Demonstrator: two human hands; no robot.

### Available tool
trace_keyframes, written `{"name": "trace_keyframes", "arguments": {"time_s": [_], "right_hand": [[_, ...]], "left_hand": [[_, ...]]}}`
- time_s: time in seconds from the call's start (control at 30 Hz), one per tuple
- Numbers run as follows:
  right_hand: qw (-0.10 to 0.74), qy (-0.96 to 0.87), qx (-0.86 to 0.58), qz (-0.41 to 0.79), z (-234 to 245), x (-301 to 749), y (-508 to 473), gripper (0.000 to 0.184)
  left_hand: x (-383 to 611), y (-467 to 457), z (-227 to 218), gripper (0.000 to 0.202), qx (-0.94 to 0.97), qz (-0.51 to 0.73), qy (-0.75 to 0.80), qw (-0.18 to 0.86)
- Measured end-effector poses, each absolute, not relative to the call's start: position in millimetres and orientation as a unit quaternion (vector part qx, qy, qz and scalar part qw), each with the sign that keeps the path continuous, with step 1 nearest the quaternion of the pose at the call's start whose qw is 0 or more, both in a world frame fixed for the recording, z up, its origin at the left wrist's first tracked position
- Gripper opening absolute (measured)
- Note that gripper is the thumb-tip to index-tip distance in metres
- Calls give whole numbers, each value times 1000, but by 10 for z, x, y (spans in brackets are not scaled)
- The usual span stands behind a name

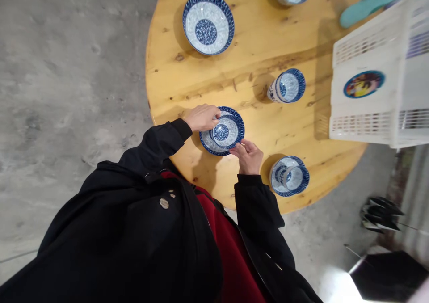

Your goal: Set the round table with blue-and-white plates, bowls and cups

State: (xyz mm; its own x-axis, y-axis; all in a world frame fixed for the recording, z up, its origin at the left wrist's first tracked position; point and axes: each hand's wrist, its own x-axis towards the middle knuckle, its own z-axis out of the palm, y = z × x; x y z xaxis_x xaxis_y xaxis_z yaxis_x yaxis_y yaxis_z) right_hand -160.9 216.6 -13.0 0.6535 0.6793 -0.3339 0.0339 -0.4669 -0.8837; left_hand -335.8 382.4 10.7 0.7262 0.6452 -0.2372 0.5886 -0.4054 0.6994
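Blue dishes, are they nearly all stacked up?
One set by the table edge already looks stacked. The left hand and right hand hold a small bowl over a plate. A cup and a large bowl stand alone.

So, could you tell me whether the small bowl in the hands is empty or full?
Empty: the bowl shows its blue centre pattern bare, with nothing lying in it.

Round wooden table (187,77); grey concrete floor (67,93)
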Motion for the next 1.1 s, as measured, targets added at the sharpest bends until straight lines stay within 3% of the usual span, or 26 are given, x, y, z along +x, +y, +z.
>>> {"name": "trace_keyframes", "arguments": {"time_s": [0.23, 0.4, 0.67, 0.87, 1.1], "right_hand": [[486, -209, -784, 326, 69, -1574, 1949, 46], [492, -188, -782, 333, 248, -1699, 1285, 51], [557, -60, -747, 359, -123, -2241, 112, 49], [582, -62, -708, 395, -158, -2539, 106, 57], [586, -107, -701, 392, 77, -2864, 418, 55]], "left_hand": [[-3477, 3774, 69, 40, 812, 58, 425, 395], [-3993, 3472, 232, 47, 772, 97, 499, 381], [-4681, 2410, 459, 41, 751, 17, 544, 374], [-4894, 1846, 615, 38, 765, -4, 513, 389], [-5287, 2025, 554, 39, 766, 22, 504, 398]]}}
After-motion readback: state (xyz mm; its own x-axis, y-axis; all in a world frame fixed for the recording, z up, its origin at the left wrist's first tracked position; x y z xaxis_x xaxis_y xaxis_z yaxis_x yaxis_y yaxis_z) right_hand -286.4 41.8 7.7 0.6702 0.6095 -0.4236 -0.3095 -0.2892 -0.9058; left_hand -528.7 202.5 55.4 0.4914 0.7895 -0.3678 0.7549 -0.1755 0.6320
